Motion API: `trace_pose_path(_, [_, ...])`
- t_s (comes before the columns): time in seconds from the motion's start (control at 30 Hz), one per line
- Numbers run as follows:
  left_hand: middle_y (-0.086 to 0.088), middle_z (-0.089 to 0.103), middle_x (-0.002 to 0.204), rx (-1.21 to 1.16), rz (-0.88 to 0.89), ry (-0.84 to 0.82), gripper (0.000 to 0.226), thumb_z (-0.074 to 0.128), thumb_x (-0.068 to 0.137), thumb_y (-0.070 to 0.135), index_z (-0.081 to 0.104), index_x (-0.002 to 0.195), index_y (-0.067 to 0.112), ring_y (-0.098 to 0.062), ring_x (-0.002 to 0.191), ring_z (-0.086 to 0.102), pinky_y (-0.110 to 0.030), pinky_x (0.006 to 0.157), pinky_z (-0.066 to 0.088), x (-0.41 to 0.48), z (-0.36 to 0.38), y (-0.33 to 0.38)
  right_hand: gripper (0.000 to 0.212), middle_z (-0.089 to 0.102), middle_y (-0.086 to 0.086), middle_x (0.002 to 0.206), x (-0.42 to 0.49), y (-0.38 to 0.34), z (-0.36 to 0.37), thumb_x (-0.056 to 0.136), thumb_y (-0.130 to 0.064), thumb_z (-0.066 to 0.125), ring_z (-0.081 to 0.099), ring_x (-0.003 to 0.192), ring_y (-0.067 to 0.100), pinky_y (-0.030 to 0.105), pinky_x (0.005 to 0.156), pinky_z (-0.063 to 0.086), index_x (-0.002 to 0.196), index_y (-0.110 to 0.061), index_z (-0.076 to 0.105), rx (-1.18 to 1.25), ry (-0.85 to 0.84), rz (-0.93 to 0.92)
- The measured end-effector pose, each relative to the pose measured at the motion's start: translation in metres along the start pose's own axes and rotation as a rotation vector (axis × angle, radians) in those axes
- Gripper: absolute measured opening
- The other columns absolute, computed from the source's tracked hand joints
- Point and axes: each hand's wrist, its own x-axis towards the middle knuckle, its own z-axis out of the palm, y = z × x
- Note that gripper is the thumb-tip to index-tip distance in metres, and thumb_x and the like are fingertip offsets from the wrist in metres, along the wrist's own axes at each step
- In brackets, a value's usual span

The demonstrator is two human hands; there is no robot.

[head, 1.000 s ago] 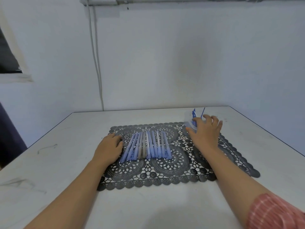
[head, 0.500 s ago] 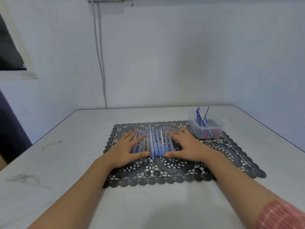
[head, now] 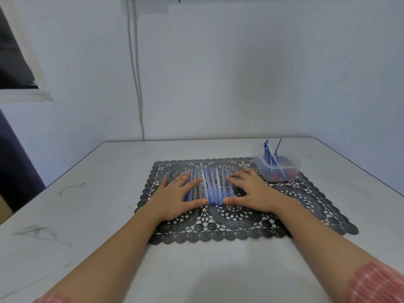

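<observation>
A row of several blue and grey pens (head: 213,185) lies side by side on a dark lace placemat (head: 306,200). My left hand (head: 177,199) rests flat on the left part of the row, fingers straight, thumb along the pens' near ends. My right hand (head: 251,193) lies flat on the right part of the row in the same way. Both hands cover the outer pens.
A clear plastic tub (head: 277,169) with thin blue refills and small red pieces stands on the mat's far right corner. The white table (head: 87,215) meets the wall at the back, and its right edge runs diagonally. A cable hangs down the wall.
My right hand left the tub and came down on the pens. My left hand slid from the row's left side onto it. Both hands now bracket the row a little tighter.
</observation>
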Motion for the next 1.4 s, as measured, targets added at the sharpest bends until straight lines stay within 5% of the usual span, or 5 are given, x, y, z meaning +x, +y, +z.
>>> trace_pose_path(0.17, [0.007,0.002,0.156,-0.19,-0.03,0.049,0.099,-0.004,0.058,0.093,0.006,0.144,0.047,-0.009,0.143,0.005,-0.045,0.113,-0.005,0.001,-0.002,-0.001,0.115,0.044,-0.004,0.137,0.002,0.0,0.0,0.057,-0.091,-0.006,0.023,0.128,0.022,0.046,0.108,0.025,0.136,-0.026,0.045,0.04,0.078,0.037])
trace_pose_path(0.43, [0.0,0.044,0.142,-0.331,-0.246,0.416,0.04,0.034,0.099,0.019,0.041,0.139,0.024,-0.017,0.128,0.041,-0.034,0.103,0.035,0.005,-0.005,-0.019,0.036,0.054,0.0,0.117,-0.001,-0.015,-0.002,0.089,-0.033,0.05,0.031,0.116,0.02,0.037,0.097,0.033,0.124,-0.025,0.054,0.115,0.164,0.107])
trace_pose_path(0.67, [-0.002,0.036,0.147,-0.204,-0.265,0.239,0.043,0.034,0.099,0.022,0.037,0.142,0.017,-0.019,0.133,0.034,-0.036,0.109,0.03,0.011,0.003,-0.03,0.021,0.056,0.001,0.094,-0.001,-0.023,-0.005,0.085,-0.016,0.056,0.049,0.094,0.015,0.027,0.082,0.04,0.101,-0.016,0.068,0.182,0.275,0.224])
trace_pose_path(1.1, [0.003,0.056,0.127,-0.208,-0.231,0.4,0.032,0.043,0.095,0.023,0.055,0.125,0.023,-0.014,0.114,0.05,-0.031,0.09,0.043,0.003,-0.008,-0.02,0.052,0.049,0.005,0.108,-0.004,-0.034,-0.011,0.084,-0.012,0.051,0.051,0.083,0.014,0.034,0.074,0.049,0.136,-0.017,0.044,0.267,0.435,0.312])
trace_pose_path(1.4, [0.005,0.066,0.108,-0.157,0.199,0.592,0.043,0.038,0.09,0.043,0.061,0.118,0.02,-0.009,0.099,0.058,-0.029,0.087,0.046,-0.021,-0.033,0.039,0.088,0.046,-0.002,0.084,-0.013,-0.063,-0.019,0.081,0.006,0.055,0.049,0.061,0.002,0.02,0.056,0.048,0.145,-0.036,0.012,0.825,0.715,0.0])
